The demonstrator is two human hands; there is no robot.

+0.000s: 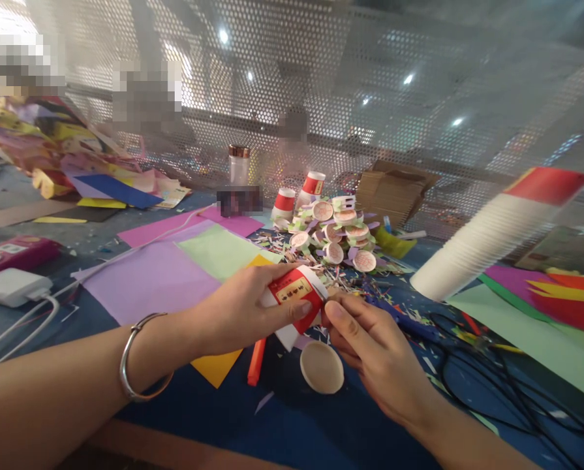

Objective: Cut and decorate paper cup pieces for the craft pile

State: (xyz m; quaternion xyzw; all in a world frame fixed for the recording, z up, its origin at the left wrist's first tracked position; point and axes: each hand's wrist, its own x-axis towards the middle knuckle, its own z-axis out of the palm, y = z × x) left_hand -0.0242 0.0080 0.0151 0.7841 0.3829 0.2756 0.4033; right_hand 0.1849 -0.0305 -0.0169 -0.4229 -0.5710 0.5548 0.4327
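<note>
My left hand (235, 303), with a silver bangle at the wrist, holds a red and white paper cup (292, 294) with a gold printed label, tilted on its side. My right hand (377, 352) is closed, thumb and forefinger pinching at the cup's right edge. Below the hands lies a round beige cup piece (322, 367) on the dark blue table. Beside it an orange marker-like stick (256, 362) is partly covered by the cup. Past my hands rises a pile of cut cup bottoms (333, 232) with paper strips.
A long stack of paper cups (487, 238) leans at the right, near black cables (472, 385). Coloured paper sheets (149, 287) spread left of centre. A white charger (12, 287) with cords lies at the left. A cardboard box (394, 192) stands before the perforated metal screen (321, 78).
</note>
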